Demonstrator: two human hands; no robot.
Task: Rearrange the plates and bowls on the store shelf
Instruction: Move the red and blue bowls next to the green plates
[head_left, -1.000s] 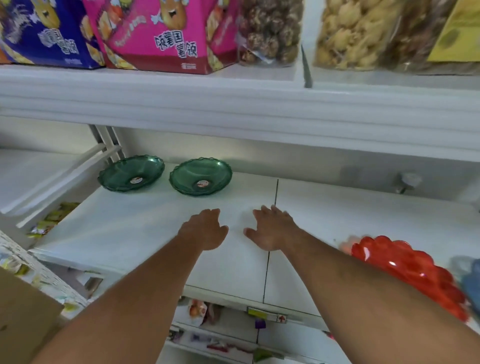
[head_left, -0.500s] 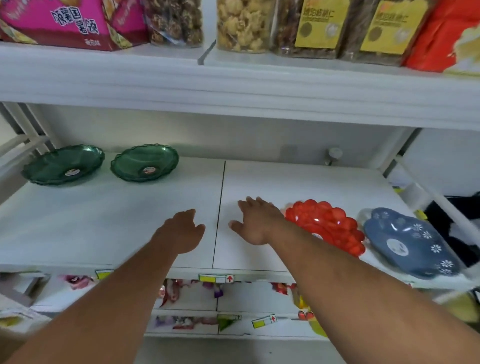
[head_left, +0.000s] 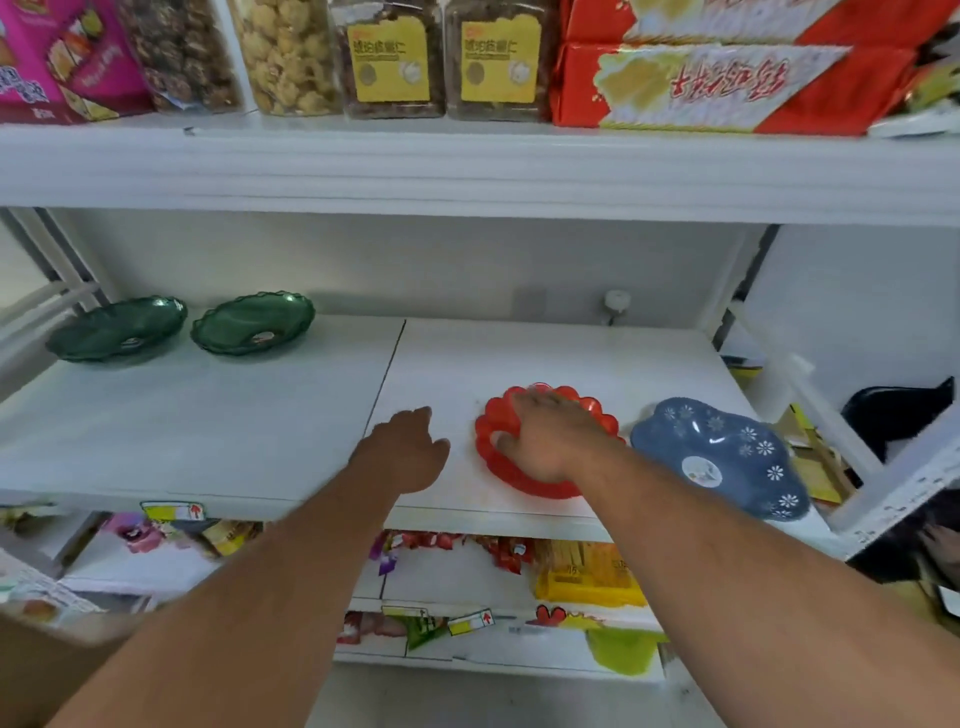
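Right hand (head_left: 545, 441) is down on the red plate (head_left: 498, 470), fingers spread across its top and thumb hooked at the left rim, near the shelf's (head_left: 208, 415) front edge. Left hand (head_left: 402, 452) hovers just left, fingers loosely curled, empty.

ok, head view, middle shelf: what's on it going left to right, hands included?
Left green bowl → right green bowl → left hand → right hand, resting on the red plate → blue plate.
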